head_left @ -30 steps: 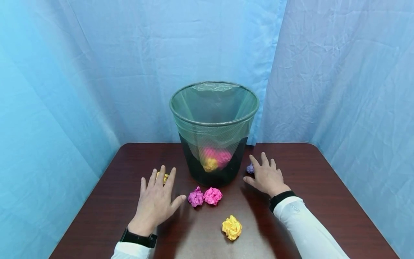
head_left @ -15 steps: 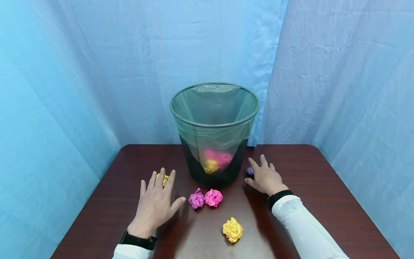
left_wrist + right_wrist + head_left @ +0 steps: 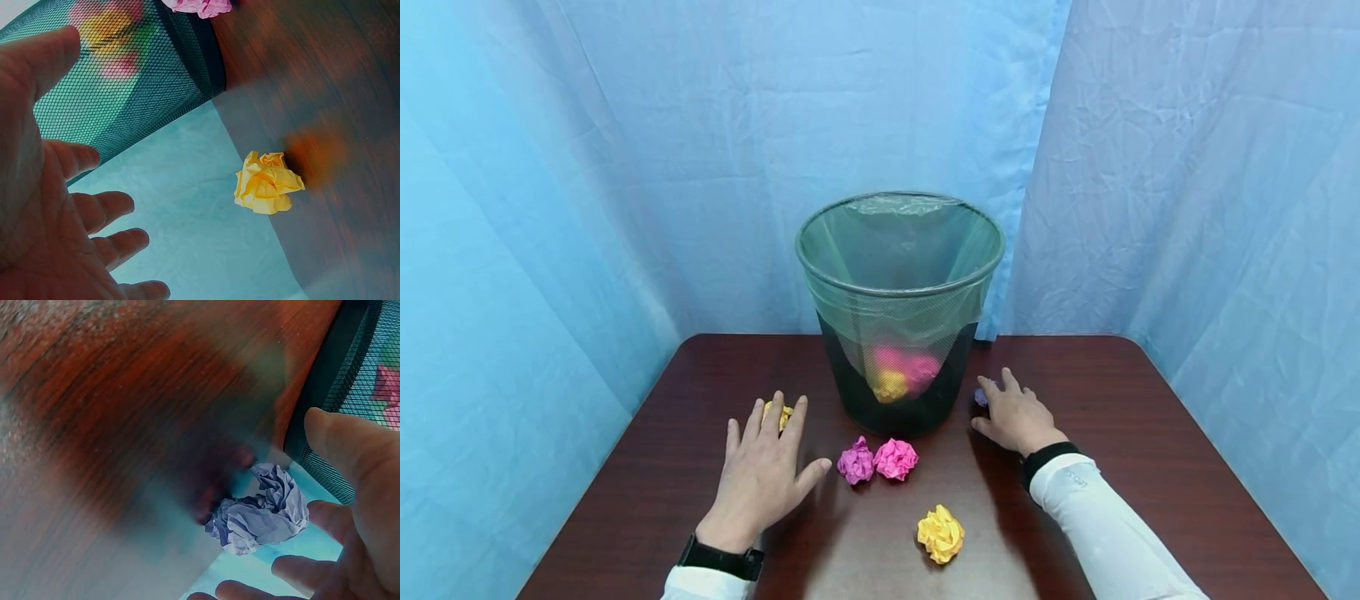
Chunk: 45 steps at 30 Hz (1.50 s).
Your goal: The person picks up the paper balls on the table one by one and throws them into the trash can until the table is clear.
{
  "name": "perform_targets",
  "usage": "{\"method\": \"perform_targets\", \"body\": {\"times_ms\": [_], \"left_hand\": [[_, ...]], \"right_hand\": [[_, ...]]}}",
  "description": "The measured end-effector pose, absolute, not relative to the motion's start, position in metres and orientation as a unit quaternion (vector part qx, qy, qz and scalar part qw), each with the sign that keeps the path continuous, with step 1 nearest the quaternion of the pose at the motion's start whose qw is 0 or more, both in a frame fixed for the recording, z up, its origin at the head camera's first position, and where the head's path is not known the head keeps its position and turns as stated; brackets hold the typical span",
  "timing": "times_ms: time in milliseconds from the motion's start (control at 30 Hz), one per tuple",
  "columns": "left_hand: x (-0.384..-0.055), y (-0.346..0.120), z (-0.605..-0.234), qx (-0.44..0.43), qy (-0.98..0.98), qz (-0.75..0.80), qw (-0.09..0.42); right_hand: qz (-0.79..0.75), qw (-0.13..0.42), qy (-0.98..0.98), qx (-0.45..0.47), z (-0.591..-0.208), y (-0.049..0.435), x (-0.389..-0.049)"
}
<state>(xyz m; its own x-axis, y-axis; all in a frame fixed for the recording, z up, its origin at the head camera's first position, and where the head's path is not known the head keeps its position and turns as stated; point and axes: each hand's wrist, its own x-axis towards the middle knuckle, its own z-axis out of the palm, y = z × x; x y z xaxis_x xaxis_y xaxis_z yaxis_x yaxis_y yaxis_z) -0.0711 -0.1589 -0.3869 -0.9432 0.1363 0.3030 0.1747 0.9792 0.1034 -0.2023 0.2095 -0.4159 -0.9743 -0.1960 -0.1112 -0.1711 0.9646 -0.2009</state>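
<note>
My left hand [image 3: 758, 479] is spread above the table, palm down, with nothing in its grasp. Beyond its fingers lies a crumpled yellow paper ball [image 3: 265, 187], partly hidden by them in the head view. At the right of the bin, my right hand [image 3: 1019, 418] reaches over a crumpled lavender paper ball [image 3: 262, 515]. In the right wrist view its index fingertip is right at the ball's edge, while the thumb [image 3: 337, 434] stands apart from it.
A mesh wastebasket [image 3: 898, 292] with a green liner stands at the table's back middle, pink and yellow balls inside. In front lie a purple paper ball [image 3: 856, 462], a pink one [image 3: 896, 459] and a nearer yellow one [image 3: 940, 534]. Blue curtains [image 3: 737, 150] enclose the table.
My right hand has lowered slightly toward the lavender paper ball, its fingers coming down closer around it. The left hand has stayed almost still.
</note>
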Motion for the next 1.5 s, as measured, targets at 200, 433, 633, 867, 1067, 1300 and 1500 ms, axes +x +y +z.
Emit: {"method": "perform_targets", "body": {"times_ms": [200, 433, 633, 867, 1067, 1300, 1500], "left_hand": [[-0.071, -0.1583, -0.3864, -0.074, -0.986, -0.066, 0.136], [-0.0725, -0.1584, -0.3864, -0.074, -0.987, -0.061, 0.133], [-0.0731, -0.1581, -0.3859, -0.073, -0.987, -0.059, 0.128], [-0.0724, -0.1577, -0.3848, -0.073, -0.987, -0.064, 0.13], [-0.0722, -0.1577, -0.3844, -0.075, -0.986, -0.062, 0.132], [-0.0718, -0.1587, -0.3854, -0.076, -0.986, -0.066, 0.133], [-0.0717, -0.1588, -0.3849, -0.075, -0.986, -0.067, 0.131]], "right_hand": [[-0.091, 0.079, 0.988, -0.092, -0.4217, 0.2094, -0.2029], [-0.094, 0.081, 0.988, -0.097, -0.423, 0.2102, -0.2019], [-0.09, 0.064, 0.988, -0.108, -0.4216, 0.2092, -0.2014], [-0.08, 0.06, 0.99, -0.103, -0.4203, 0.2088, -0.2003], [-0.069, 0.048, 0.99, -0.11, -0.4209, 0.2093, -0.1987], [-0.06, 0.03, 0.99, -0.127, -0.4224, 0.2128, -0.199], [-0.057, 0.012, 0.989, -0.132, -0.4217, 0.2139, -0.1991]]}}
